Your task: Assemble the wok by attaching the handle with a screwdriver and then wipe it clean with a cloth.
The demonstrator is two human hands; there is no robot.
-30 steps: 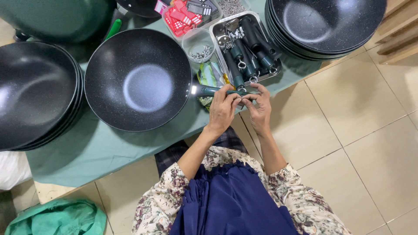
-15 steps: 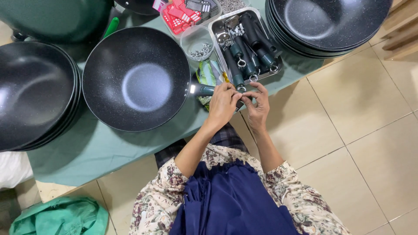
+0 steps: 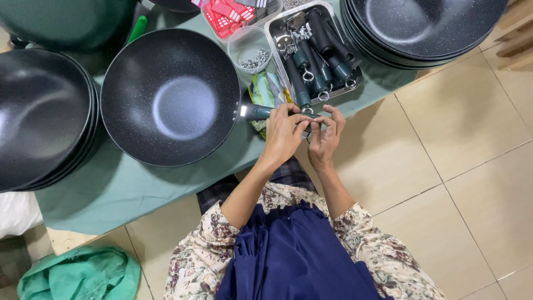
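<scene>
hands unmoved | both grips (image 3: 304, 123) – on wok handle (image 3: 261, 112)

Both hands, left hand (image 3: 283, 136) and right hand (image 3: 325, 136), meet on the pan handle (image 3: 258, 111). The pan (image 3: 169, 97) sits left of that grip. The tray of handles (image 3: 316, 53) and the little screw tub (image 3: 250, 50) are just behind it, with pan stacks far left (image 3: 39, 111) and back right (image 3: 427, 28).
</scene>
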